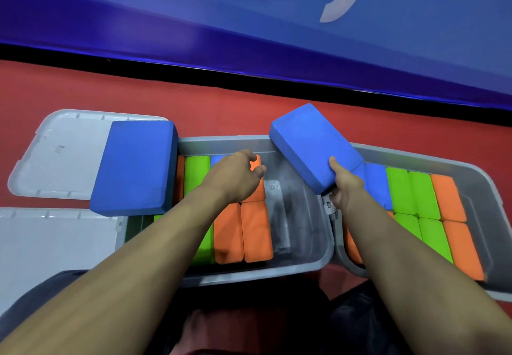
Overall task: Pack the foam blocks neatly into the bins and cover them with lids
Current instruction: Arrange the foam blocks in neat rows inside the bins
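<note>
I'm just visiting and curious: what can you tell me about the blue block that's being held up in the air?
The blue foam block is a thick rectangular slab with rounded edges and a matte, soft-looking surface. The right hand holds it by its near end, thumb on top, fingers underneath. It is tilted, its far end raised, above the gap between the left bin and the right bin. Nothing else seems to touch it.

Red floor [194, 99] under two grey bins [318, 243] [482, 185] and two lids [63, 155] [55, 243].
</note>
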A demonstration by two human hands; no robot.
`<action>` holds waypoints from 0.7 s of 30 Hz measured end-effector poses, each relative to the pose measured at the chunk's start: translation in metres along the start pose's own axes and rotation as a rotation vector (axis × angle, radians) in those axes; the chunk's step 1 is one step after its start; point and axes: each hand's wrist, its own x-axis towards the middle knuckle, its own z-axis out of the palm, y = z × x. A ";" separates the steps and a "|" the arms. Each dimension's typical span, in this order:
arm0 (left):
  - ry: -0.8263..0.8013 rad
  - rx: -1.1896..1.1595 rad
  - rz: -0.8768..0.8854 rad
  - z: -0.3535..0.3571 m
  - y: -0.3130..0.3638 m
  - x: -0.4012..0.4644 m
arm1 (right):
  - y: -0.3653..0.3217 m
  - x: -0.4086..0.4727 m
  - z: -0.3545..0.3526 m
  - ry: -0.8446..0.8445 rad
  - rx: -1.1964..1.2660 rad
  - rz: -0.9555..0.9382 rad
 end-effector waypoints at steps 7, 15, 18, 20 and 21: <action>0.019 -0.049 0.023 0.003 0.012 0.006 | -0.039 -0.076 0.012 -0.060 0.209 -0.079; -0.048 -0.858 -0.033 0.023 0.058 0.013 | -0.053 -0.152 0.029 -0.153 -0.499 -0.762; -0.029 -0.889 -0.054 0.033 0.060 0.015 | -0.044 -0.154 0.029 -0.246 -0.389 -0.665; 0.019 -0.860 -0.041 0.038 0.057 0.019 | -0.043 -0.149 0.029 -0.272 -0.314 -0.608; 0.038 -0.848 -0.031 0.041 0.057 0.021 | -0.045 -0.146 0.028 -0.270 -0.314 -0.620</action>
